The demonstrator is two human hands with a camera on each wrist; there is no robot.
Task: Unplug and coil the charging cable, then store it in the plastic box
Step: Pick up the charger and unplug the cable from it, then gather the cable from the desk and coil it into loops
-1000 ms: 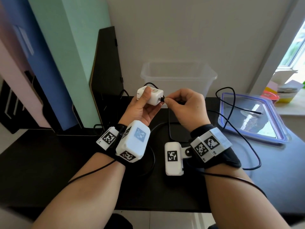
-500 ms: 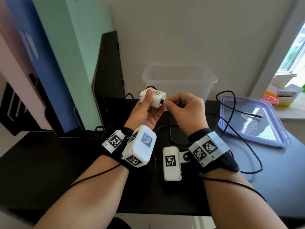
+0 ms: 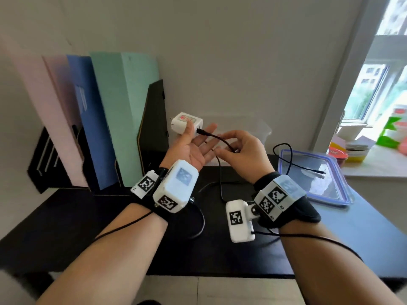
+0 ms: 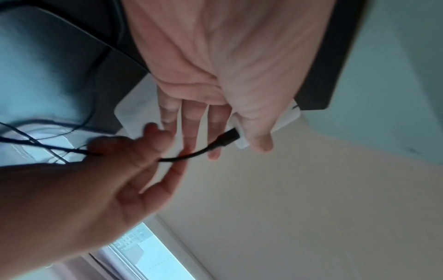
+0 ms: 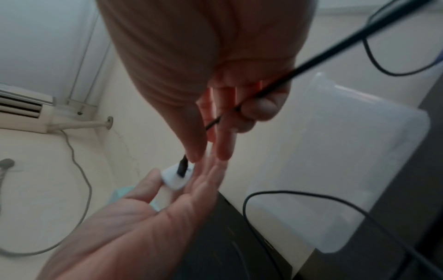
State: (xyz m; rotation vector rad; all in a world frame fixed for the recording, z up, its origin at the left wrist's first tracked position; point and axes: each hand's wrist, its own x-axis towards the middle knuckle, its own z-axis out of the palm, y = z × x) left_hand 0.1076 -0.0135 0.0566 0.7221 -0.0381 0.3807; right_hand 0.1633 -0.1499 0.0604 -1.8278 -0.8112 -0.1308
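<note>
My left hand holds a white charger adapter up, pinched between thumb and forefinger, with the other fingers spread straight. The black charging cable is plugged into the adapter's right face. My right hand pinches the cable a short way from the plug. From there the cable drops to the black desk and loops right, ending on the blue-rimmed lid. The clear plastic box stands behind my hands against the wall. The wrist views show the adapter, cable and box.
Pink, blue and green folders and a black file holder stand at the back left. A windowsill on the right carries small containers. The wrist cameras' own black leads run along my forearms over the desk.
My right hand has slid from the plug along the cable to the right. My left hand has lifted the adapter and spread its fingers. The plug is still in the adapter.
</note>
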